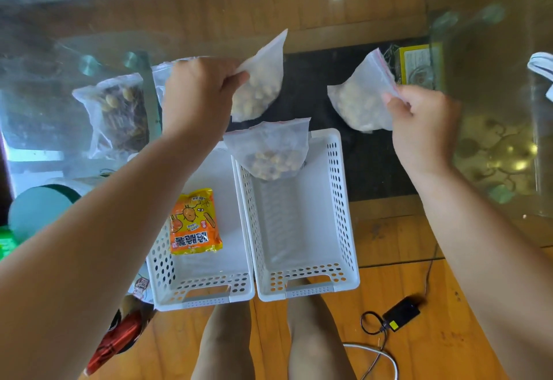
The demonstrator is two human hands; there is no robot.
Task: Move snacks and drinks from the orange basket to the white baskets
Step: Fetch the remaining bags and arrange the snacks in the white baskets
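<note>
Glass forms the counter (389,5) in front of you, and the wooden floor and a dark mat show through it, so reflections make its far edge hard to read. Two white baskets (344,209) sit side by side at the near edge. Your left hand (199,95) is clenched on the corner of a clear bag of nuts (260,86), held up above the baskets. Your right hand (419,119) pinches the red zip edge of a second bag of nuts (356,104), well off to the right. A third bag (270,152) is caught in mid-air over the far end of the right basket, touching neither hand. An orange snack packet (194,224) lies flat in the left basket. Behind your left hand stands another bag (119,110) of darker snacks, and one more bag is mostly hidden by that hand. At the lower left your forearm cuts off a red packet (119,340).
</note>
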